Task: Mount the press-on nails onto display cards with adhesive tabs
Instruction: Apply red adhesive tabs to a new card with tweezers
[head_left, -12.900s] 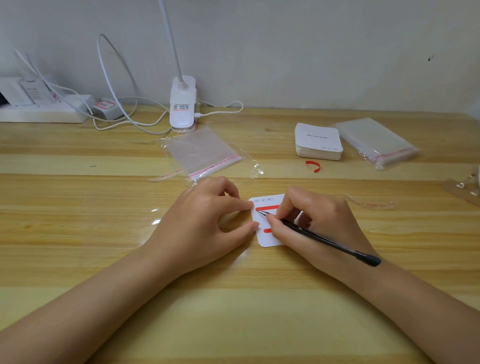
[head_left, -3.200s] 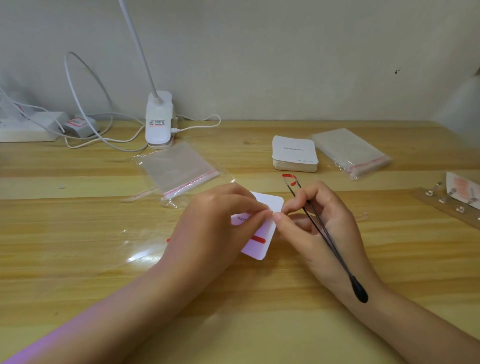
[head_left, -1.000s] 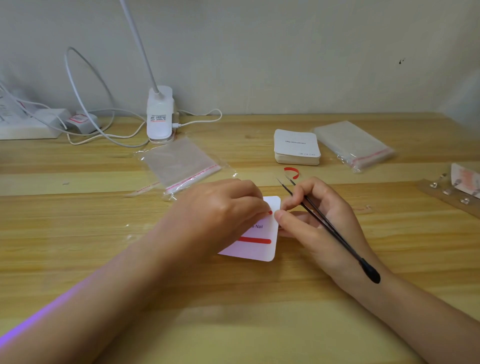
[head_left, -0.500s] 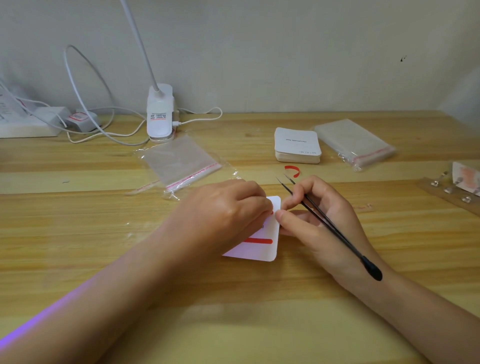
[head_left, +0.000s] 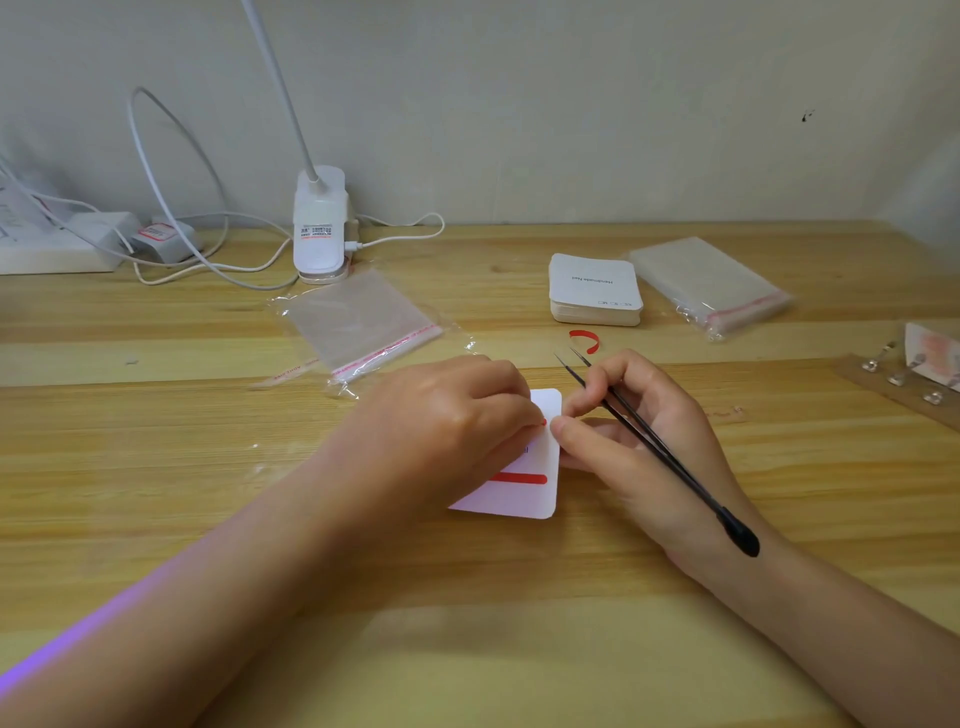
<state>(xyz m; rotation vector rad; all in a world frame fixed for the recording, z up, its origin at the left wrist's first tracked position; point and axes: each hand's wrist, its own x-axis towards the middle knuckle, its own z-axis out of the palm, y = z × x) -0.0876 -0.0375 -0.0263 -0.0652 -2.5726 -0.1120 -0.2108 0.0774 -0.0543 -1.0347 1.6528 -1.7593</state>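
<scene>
While the left hand (head_left: 447, 415) covers most of the display card (head_left: 524, 499), its fingertips are pinched tight on something red at the card's upper right edge; whether that is the liner of an adhesive strip or its end I cannot tell. Directly below those fingertips, toward six o'clock, the second red strip (head_left: 519, 478) lies flat on the card, its long axis running nine to three o'clock, still covered as far as I can judge. At three o'clock from the card, the right hand (head_left: 644, 441) touches the card's right edge with thumb and forefinger, and it also grips black tweezers (head_left: 654, 447) whose tips point away toward eleven o'clock, slightly parted and empty. Both hands meet at the card's upper right corner, so the left is the one placed to peel, probably toward nine o'clock along the strip. A curled red liner (head_left: 586, 340) lies at twelve o'clock beyond the tweezers, near the card stack (head_left: 595, 288). The press-on nails (head_left: 904, 371) wait far off at two o'clock.
</scene>
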